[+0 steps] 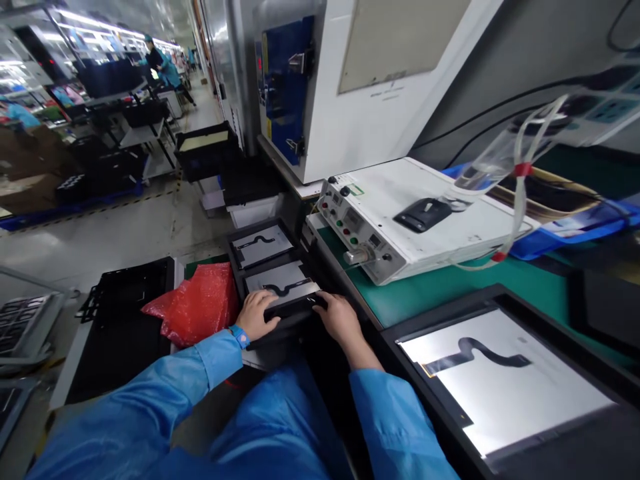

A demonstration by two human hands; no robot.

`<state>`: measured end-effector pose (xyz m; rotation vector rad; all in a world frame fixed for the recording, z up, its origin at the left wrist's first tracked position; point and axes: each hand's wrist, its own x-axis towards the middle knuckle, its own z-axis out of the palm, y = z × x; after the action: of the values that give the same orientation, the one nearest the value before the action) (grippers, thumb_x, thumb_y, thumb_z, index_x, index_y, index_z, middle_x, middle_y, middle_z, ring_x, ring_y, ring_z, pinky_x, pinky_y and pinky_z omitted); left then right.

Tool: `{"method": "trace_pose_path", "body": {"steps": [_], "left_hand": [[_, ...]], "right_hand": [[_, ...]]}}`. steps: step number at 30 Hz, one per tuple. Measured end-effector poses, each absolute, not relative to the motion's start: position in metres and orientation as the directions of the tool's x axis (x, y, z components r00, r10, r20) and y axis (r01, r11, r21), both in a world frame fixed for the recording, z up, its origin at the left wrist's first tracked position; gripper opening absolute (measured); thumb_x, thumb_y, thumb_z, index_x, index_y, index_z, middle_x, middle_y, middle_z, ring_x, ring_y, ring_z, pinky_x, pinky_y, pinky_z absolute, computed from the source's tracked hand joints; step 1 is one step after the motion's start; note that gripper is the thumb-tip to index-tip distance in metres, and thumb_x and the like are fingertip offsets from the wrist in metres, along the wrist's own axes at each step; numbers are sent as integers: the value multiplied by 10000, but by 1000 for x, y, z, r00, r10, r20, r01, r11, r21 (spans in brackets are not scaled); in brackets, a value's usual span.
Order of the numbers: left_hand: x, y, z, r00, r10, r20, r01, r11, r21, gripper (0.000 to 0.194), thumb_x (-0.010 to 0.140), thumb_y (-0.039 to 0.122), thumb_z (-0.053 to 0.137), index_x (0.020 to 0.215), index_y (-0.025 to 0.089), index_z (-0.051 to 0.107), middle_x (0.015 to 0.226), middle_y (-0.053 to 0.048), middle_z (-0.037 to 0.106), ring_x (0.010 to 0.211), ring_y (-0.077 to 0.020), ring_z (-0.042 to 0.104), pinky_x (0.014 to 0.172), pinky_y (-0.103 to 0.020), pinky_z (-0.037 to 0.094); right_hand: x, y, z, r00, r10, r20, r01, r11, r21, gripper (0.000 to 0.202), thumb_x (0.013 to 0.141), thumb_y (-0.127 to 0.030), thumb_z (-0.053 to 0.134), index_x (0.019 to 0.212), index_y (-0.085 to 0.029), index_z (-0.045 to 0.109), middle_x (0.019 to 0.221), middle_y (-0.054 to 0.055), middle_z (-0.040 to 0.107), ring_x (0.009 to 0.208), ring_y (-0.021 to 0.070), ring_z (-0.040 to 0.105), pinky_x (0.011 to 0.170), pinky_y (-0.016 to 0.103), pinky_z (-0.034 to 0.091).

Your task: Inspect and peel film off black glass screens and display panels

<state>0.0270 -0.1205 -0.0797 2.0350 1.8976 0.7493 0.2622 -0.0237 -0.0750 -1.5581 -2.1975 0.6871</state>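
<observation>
A display panel (283,277) with a silver back and a curved black ribbon cable lies in the nearer part of a black tray (239,283) in front of me. My left hand (257,316) rests at its near left corner, fingers stretched over the edge and thumb apart. At the near right corner, my right hand (339,319) has its thumb and fingers closed at the panel's edge; the fingertips are partly hidden. Behind it, a second panel (263,245) of the same kind lies in the tray's farther part.
Red bubble wrap (203,303) lies left of the tray. On the right, a larger-looking panel (505,380) sits in a black foam tray (400,333). A white control box (400,220) stands on the green bench (395,300), near a white machine (370,127). Distant co-workers (165,67) are at upper left.
</observation>
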Motion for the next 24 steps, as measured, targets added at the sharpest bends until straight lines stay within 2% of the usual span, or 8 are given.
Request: {"method": "trace_pose_path", "body": {"steps": [2, 5, 9, 12, 16, 19, 22, 24], "left_hand": [[27, -121, -82, 8, 981, 192, 840, -111, 531, 453, 771, 277, 711, 1217, 216, 656, 1236, -133, 634, 1223, -321, 573, 1081, -554, 453], [29, -121, -82, 18, 983, 180, 838, -114, 534, 409, 782, 263, 708, 1186, 212, 670, 1198, -121, 642, 1185, -301, 593, 1065, -522, 479], [33, -120, -79, 22, 984, 175, 844, -113, 524, 404, 797, 244, 710, 1197, 204, 671, 1189, -124, 639, 1170, -292, 598, 1042, -495, 505], [34, -117, -76, 29, 982, 187, 856, -121, 502, 370, 806, 225, 699, 1175, 198, 679, 1163, -121, 648, 1145, -282, 611, 1042, -478, 506], [30, -117, -73, 78, 979, 189, 857, -163, 489, 320, 838, 228, 642, 1155, 205, 676, 1156, -118, 654, 1132, -280, 617, 1032, -481, 506], [24, -117, -74, 115, 962, 249, 871, -218, 440, 270, 875, 263, 581, 1122, 215, 676, 1122, -116, 670, 1090, -280, 634, 990, -466, 528], [16, -105, -75, 181, 943, 281, 886, -280, 369, 259, 894, 304, 528, 1087, 209, 673, 1059, -125, 688, 1017, -300, 655, 942, -482, 539], [8, -93, -69, 235, 930, 281, 879, -327, 347, 266, 893, 356, 524, 1065, 207, 660, 1035, -128, 696, 994, -309, 666, 927, -483, 545]], "right_hand": [[263, -17, -73, -344, 939, 18, 749, 286, -597, 300, 878, -199, 623, 1163, -191, 716, 1089, 114, 747, 1063, 290, 667, 988, 429, 497], [263, -11, -71, -372, 927, 35, 717, 312, -623, 286, 899, -204, 608, 1163, -177, 716, 1112, 106, 753, 1087, 271, 673, 1020, 414, 486], [266, -12, -68, -429, 902, 42, 669, 349, -656, 362, 801, -169, 725, 1162, -164, 714, 1179, 113, 736, 1148, 279, 654, 1067, 429, 465], [266, -12, -67, -437, 899, 36, 642, 340, -687, 410, 770, -125, 734, 1178, -159, 702, 1209, 118, 723, 1166, 282, 645, 1086, 454, 452], [256, -17, -60, -354, 935, 19, 636, 256, -728, 356, 830, -127, 672, 1186, -133, 685, 1225, 150, 701, 1213, 290, 607, 1120, 473, 416], [244, -28, -48, -223, 975, -2, 649, 148, -746, 369, 881, -70, 550, 1218, -166, 665, 1337, 131, 641, 1321, 278, 516, 1168, 503, 346], [243, -45, -42, -160, 987, -12, 635, 94, -767, 342, 884, -109, 589, 1205, -186, 677, 1396, 108, 608, 1331, 255, 507, 1158, 445, 374], [249, -73, -44, -157, 988, -1, 615, 96, -783, 334, 895, -163, 619, 1218, -223, 681, 1413, 67, 606, 1347, 214, 498, 1200, 410, 320]]}}
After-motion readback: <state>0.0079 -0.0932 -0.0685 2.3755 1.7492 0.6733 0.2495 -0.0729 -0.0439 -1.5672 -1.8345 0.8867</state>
